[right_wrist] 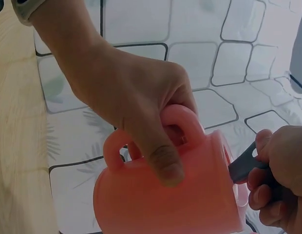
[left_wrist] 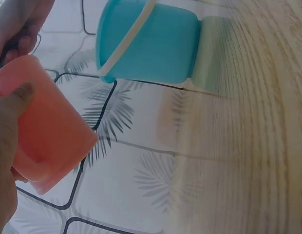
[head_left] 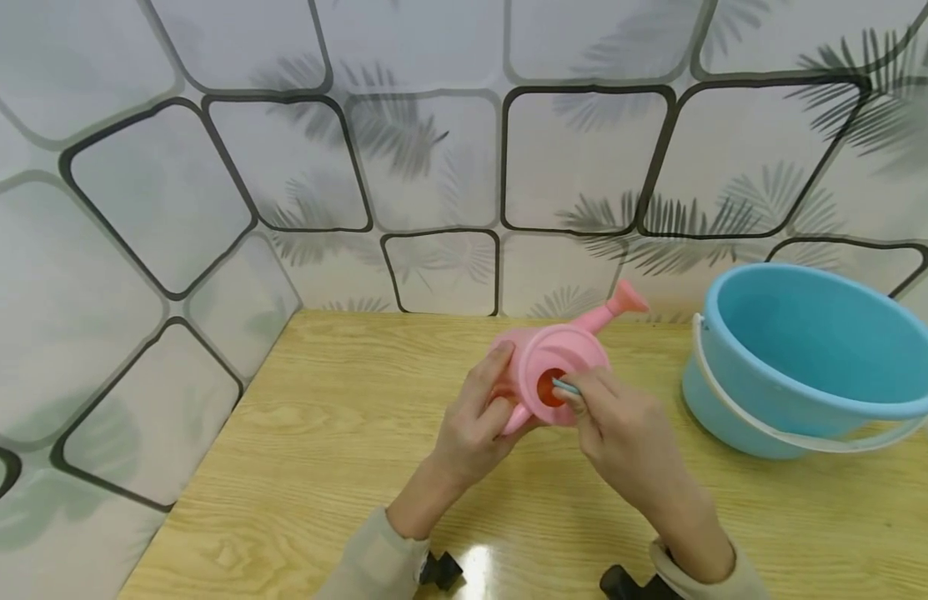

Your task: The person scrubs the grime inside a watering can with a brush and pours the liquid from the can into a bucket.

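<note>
A pink watering can (head_left: 557,350) is held up above the table, its round opening turned toward me and its spout pointing to the upper right. My left hand (head_left: 474,417) grips it by the handle side, the thumb lying along its wall in the right wrist view. In my right hand (head_left: 621,433) is a grey-blue tool with a flat tapered end (right_wrist: 243,165), which enters the can's opening. The fingers curl round the tool and cover most of it, so its kind cannot be made out. The part inside the can is hidden.
A light blue bucket (head_left: 779,400) with a white handle (head_left: 764,429) stands at the right of the wooden table (head_left: 321,433). Behind and to the left rises a wall covering (head_left: 433,167) with a stone and leaf pattern.
</note>
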`<state>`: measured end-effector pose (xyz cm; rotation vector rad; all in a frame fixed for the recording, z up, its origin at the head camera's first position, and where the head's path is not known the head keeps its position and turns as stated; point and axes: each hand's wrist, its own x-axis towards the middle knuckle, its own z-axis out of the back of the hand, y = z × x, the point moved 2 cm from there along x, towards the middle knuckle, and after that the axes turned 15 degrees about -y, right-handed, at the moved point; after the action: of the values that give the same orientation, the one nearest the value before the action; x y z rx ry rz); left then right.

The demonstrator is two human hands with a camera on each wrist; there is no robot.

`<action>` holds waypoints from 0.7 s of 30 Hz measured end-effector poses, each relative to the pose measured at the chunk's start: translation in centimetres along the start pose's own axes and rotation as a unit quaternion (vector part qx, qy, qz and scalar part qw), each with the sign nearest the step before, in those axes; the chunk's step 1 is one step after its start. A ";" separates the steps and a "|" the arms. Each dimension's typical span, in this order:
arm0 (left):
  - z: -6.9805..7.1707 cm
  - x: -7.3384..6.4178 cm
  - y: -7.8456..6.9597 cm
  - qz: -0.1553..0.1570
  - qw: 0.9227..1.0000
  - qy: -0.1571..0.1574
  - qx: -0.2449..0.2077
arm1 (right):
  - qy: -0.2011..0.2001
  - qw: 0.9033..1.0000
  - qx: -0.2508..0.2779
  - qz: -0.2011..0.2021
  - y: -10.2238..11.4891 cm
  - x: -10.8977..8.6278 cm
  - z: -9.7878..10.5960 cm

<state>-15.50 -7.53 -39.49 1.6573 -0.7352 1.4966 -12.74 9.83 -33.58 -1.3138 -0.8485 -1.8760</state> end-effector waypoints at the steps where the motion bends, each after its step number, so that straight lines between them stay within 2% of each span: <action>1: 0.0 0.0 0.0 -0.003 1.000 -0.002 0.002 | 0.008 1.000 0.008 -0.011 0.0 0.0 0.0; 4: 0.1 0.0 0.1 -0.007 1.000 -0.005 0.003 | 0.033 0.997 0.050 -0.052 -0.1 -0.1 0.3; 7: 0.0 0.0 0.1 -0.011 1.000 -0.005 0.001 | 0.046 0.989 0.106 -0.094 -0.2 -0.1 0.6; 12: -0.2 -0.1 0.1 -0.003 1.000 -0.004 -0.009 | -0.009 0.971 0.191 -0.146 -0.6 0.1 1.7; 14: -0.3 -0.1 0.1 0.001 1.000 -0.002 -0.007 | -0.029 0.967 0.200 -0.157 -0.7 0.1 2.0; 15: -0.3 -0.1 0.1 0.003 1.000 -0.002 -0.006 | -0.024 0.966 0.198 -0.166 -0.7 0.1 2.1; 21: -0.3 -0.4 0.0 0.001 1.000 -0.008 0.000 | 0.045 0.964 0.188 -0.183 -0.5 0.2 1.2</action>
<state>-15.70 -7.30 -39.86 1.6709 -0.7463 1.4872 -12.61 11.10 -33.10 -0.8741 -1.3958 -1.9030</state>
